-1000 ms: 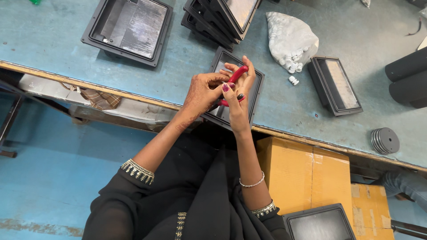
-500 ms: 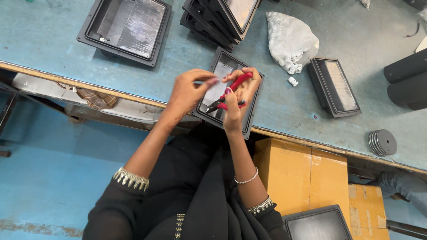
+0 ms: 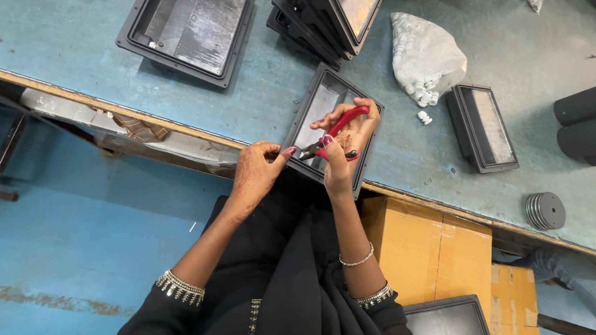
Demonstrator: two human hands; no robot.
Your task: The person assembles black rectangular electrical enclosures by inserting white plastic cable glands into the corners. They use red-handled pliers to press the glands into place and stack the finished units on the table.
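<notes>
Red-handled pliers [image 3: 335,133] sit clamped in the right hand's [image 3: 344,146] grip over the black tray [image 3: 310,121] at the tabletop [image 3: 261,93] edge, while the left hand [image 3: 257,170] pinches something small, too tiny to identify, at their tip, likely mid-snip.

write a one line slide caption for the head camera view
Right hand grips red-handled pliers whose nose meets the left hand fingertips, above a black tray on the blue table.
</notes>
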